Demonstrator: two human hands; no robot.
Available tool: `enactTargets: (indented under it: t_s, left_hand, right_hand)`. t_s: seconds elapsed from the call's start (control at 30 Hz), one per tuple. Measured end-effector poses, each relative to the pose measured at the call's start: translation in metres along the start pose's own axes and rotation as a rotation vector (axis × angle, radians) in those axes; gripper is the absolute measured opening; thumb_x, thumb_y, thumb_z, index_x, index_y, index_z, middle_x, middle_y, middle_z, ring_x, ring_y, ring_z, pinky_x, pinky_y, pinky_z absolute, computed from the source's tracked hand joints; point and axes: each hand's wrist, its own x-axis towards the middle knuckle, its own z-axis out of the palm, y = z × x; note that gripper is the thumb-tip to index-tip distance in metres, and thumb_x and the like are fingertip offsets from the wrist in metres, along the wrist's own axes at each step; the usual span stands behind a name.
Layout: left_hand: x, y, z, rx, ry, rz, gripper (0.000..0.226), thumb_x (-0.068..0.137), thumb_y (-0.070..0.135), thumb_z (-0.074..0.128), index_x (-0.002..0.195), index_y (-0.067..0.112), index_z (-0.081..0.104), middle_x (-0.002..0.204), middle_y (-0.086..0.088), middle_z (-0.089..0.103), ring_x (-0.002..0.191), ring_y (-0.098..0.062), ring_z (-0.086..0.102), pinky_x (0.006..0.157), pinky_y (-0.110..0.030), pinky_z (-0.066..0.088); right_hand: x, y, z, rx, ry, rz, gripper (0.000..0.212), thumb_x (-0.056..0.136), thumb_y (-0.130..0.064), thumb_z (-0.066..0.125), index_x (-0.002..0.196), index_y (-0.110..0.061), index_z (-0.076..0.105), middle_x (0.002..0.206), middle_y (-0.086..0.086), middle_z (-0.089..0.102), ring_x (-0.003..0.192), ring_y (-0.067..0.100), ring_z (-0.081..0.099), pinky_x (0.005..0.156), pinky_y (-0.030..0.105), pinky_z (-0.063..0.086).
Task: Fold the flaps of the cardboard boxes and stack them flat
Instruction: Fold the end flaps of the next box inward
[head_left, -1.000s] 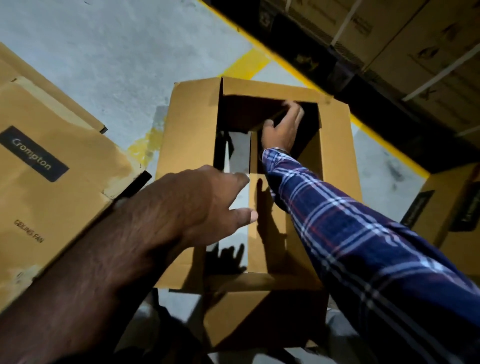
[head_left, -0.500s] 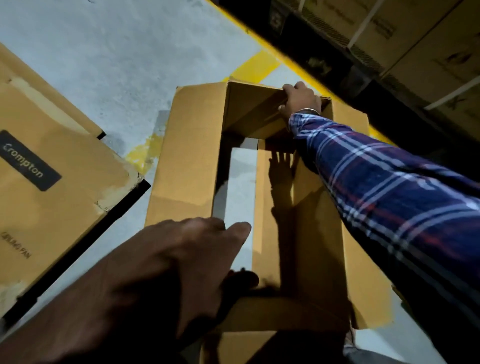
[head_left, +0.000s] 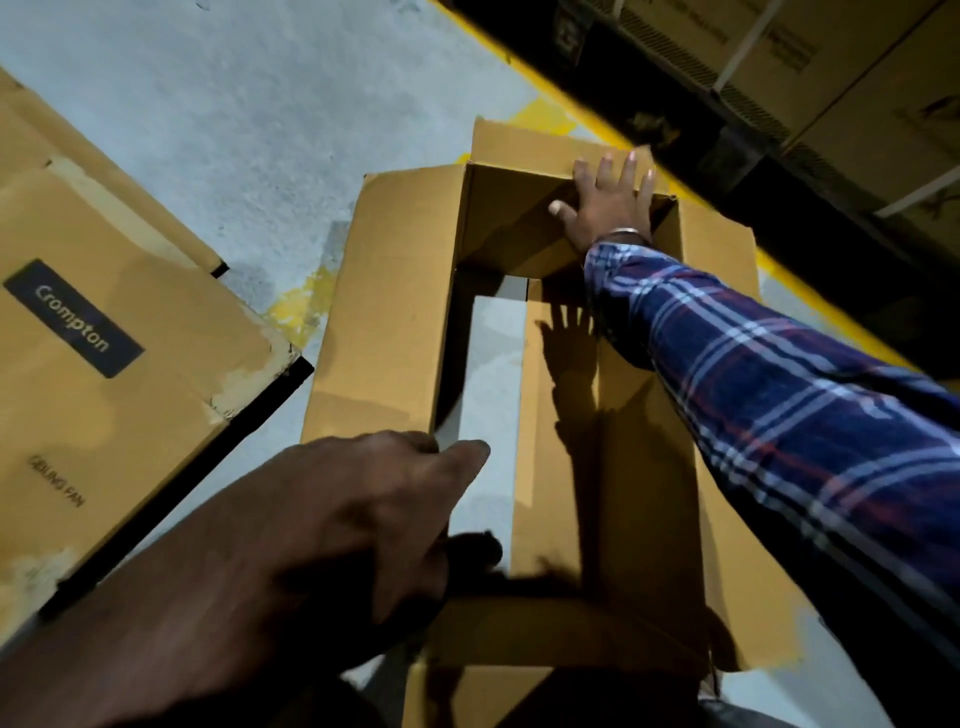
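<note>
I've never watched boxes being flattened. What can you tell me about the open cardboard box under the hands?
The open box is plain brown corrugated cardboard, standing on the grey floor with its flaps spread. Floor shows through its open middle. The right hand presses flat, fingers spread, on the far flap; the left hand rests at the near left corner.

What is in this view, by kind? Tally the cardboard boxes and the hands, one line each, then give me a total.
Open cardboard box being worked on: 1
Flattened Crompton ceiling fan boxes, stacked at left: 2, top one, lower one
Strapped cartons in the dark background: at least 2, exact number unclear
Hands: 2, left hand, right hand
Total: at least 7
</note>
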Motion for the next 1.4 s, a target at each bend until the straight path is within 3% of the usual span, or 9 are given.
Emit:
enactTargets:
  t_s: [0.1,0.23,0.4,0.5,0.67,0.9,1.13,1.3,1.4]
  left_hand:
    - [-0.004,0.007,-0.002,-0.015,0.024,-0.015,0.068,0.096,0.071,0.037,0.155,0.041,0.021,0.136,0.011,0.056,0.114,-0.015,0.058,0.094,-0.037,0.052]
    - [-0.015,0.01,-0.005,-0.087,0.072,-0.001,0.062,0.099,0.065,0.044,0.152,0.035,0.036,0.141,0.005,0.057,0.127,-0.018,0.056,0.1,-0.042,0.05]
    - [-0.008,0.009,-0.003,-0.054,0.1,-0.007,0.071,0.099,0.065,0.047,0.158,0.029,0.03,0.151,-0.005,0.052,0.135,-0.025,0.051,0.104,-0.047,0.048]
    - [-0.017,0.01,-0.004,-0.09,0.091,-0.014,0.073,0.1,0.063,0.049,0.161,0.03,0.027,0.157,-0.006,0.046,0.137,-0.027,0.05,0.11,-0.046,0.045]
    - [-0.037,0.006,-0.008,-0.14,0.138,-0.026,0.073,0.101,0.059,0.05,0.162,0.025,0.028,0.158,-0.005,0.045,0.142,-0.025,0.045,0.112,-0.038,0.039]
    - [-0.045,0.012,0.0,-0.193,0.171,-0.015,0.073,0.1,0.06,0.051,0.16,0.025,0.031,0.157,-0.003,0.047,0.143,-0.023,0.044,0.114,-0.038,0.038]
    - [-0.061,-0.005,-0.012,-0.283,0.313,-0.079,0.064,0.099,0.059,0.055,0.153,0.026,0.045,0.14,-0.001,0.061,0.131,-0.023,0.053,0.109,-0.041,0.043]
    - [-0.075,-0.024,-0.018,-0.53,0.547,-0.129,0.03,0.102,0.045,0.059,0.109,0.018,0.07,0.095,-0.001,0.078,0.085,-0.019,0.074,0.086,-0.039,0.056]
    - [-0.092,-0.018,-0.015,-0.781,0.505,-0.111,0.041,0.104,0.041,0.056,0.097,0.004,0.072,0.088,-0.012,0.078,0.071,-0.02,0.071,0.068,-0.031,0.05]
  right_hand:
    - [-0.041,0.001,-0.004,0.102,-0.099,-0.082,0.083,0.096,-0.072,0.039,0.163,-0.029,0.014,0.17,0.01,0.005,0.156,0.037,-0.007,0.121,0.06,-0.007]
    - [-0.125,-0.005,-0.015,0.352,-0.318,-0.14,0.091,0.085,-0.085,0.04,0.159,-0.034,0.026,0.169,0.004,0.018,0.157,0.031,0.002,0.121,0.059,-0.006]
    - [-0.248,-0.024,-0.021,0.764,-0.415,-0.026,0.064,0.088,-0.071,0.057,0.136,-0.029,0.062,0.139,-0.002,0.062,0.124,0.021,0.059,0.104,0.042,0.047]
    - [-0.318,-0.037,-0.023,0.73,-0.61,-0.082,0.057,0.09,-0.053,0.07,0.136,-0.02,0.063,0.131,0.002,0.066,0.117,0.021,0.063,0.097,0.033,0.05]
    - [-0.426,-0.077,-0.021,0.602,-0.887,-0.215,0.091,0.064,-0.089,0.065,0.132,-0.03,0.063,0.128,-0.005,0.067,0.112,0.017,0.064,0.096,0.037,0.052]
    - [-0.465,-0.128,-0.008,0.086,-0.522,-0.311,0.037,0.095,-0.037,0.054,0.119,-0.012,0.064,0.115,0.017,0.068,0.108,0.038,0.064,0.089,0.04,0.048]
    - [-0.442,-0.107,-0.053,0.283,-0.312,-0.15,0.023,0.095,-0.029,0.049,0.105,-0.016,0.065,0.108,0.013,0.07,0.1,0.037,0.067,0.084,0.041,0.052]
    - [-0.4,-0.069,-0.117,0.346,-0.235,-0.065,0.021,0.097,-0.034,0.05,0.106,-0.019,0.062,0.108,0.013,0.068,0.101,0.038,0.065,0.076,0.037,0.045]
    - [-0.379,-0.04,-0.166,0.454,-0.187,-0.034,0.019,0.094,-0.034,0.062,0.107,-0.021,0.065,0.11,0.01,0.069,0.101,0.033,0.064,0.076,0.034,0.045]
